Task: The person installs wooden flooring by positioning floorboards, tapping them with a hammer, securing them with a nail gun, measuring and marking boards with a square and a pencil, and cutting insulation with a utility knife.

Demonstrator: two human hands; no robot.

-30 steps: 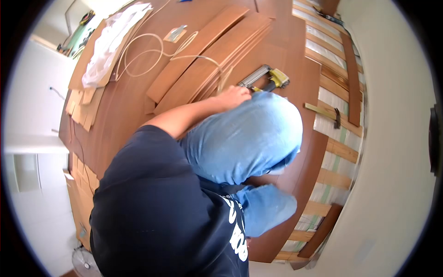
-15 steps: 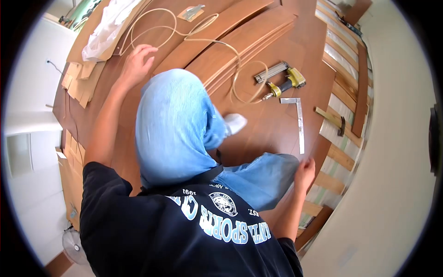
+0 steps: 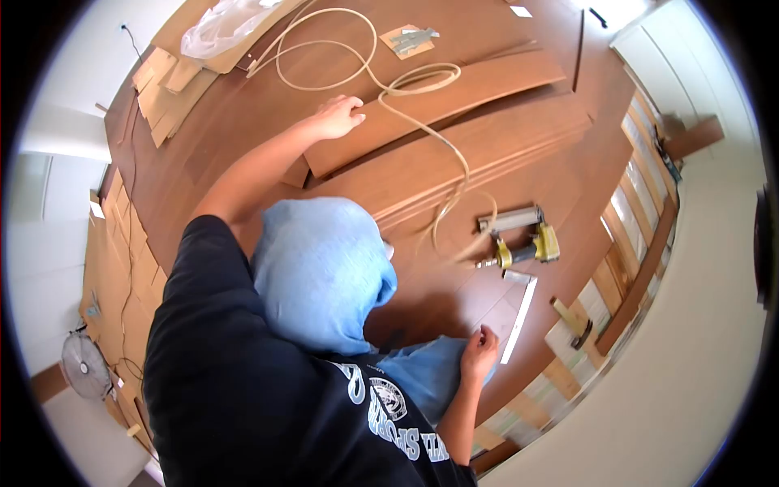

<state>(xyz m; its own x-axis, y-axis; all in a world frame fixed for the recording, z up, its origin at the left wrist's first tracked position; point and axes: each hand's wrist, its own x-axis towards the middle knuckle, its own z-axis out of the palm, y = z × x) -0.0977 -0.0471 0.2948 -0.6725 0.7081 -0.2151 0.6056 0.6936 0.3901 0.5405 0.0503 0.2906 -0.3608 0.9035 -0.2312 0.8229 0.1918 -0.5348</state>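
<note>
My left hand (image 3: 339, 118) reaches out over the far edge of a loose brown floor plank (image 3: 430, 104), near its left end, fingers bent and thumb apart from them. Beside that plank lies a stack of brown planks (image 3: 479, 154). My right hand (image 3: 480, 351) is by my bent knee, its fingers curled in; I cannot tell what is in them. Just beyond it lies a metal carpenter's square (image 3: 519, 318). A yellow and black nail gun (image 3: 523, 243) rests on its side past the square, joined to a pale air hose (image 3: 462, 158).
Wooden battens (image 3: 610, 280) over plastic sheeting run along the wall at right, with a short wood piece and clamp (image 3: 574, 321) there. Cardboard (image 3: 174, 93) and a plastic bag (image 3: 227, 31) lie at upper left. A fan (image 3: 84, 365) stands at lower left. Metal pieces (image 3: 412, 39) lie on cardboard.
My left hand has moved from over the floor to the loose plank's edge. My right hand remains by my knee, with fingers curled. The camera view has turned and shifted.
</note>
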